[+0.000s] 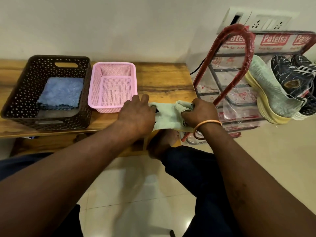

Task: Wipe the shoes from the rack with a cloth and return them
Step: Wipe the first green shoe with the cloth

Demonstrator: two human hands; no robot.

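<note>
A pale green shoe [164,118] with a yellow sole lies at the front edge of the wooden table [162,77]. My left hand [136,113] grips its left end. My right hand [199,112] presses a bunched pale cloth [183,106] against the shoe's right end. To the right stands the red shoe rack [239,53], still wrapped in plastic. On it rest the matching pale green shoe [268,89] and a pair of dark navy shoes [294,74]. My hands hide much of the held shoe.
A brown perforated basket [20,93] at the table's left holds a folded blue cloth [60,94]. An empty pink basket [95,86] sits beside it, close to my left hand. My knees and a foot are below the table edge, over a tiled floor. A wall socket panel [266,23] is behind the rack.
</note>
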